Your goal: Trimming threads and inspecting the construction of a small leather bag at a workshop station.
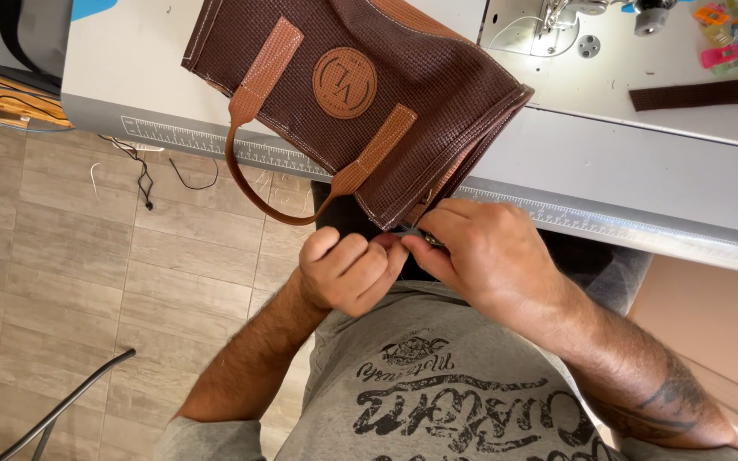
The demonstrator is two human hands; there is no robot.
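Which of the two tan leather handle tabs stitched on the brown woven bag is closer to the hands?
The tan leather tab right of the round leather patch, pointing toward both hands; the other tab sits farther up the bag.

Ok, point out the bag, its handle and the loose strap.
bag (463, 77), head view, woven front panel.
handle (231, 162), head view, hanging curve.
strap (700, 94), head view, its middle.

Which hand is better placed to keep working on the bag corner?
Probably the right hand: its fingertips pinch something small right at the lower corner of the brown bag. The left hand is curled into a fist just below, beside that corner.
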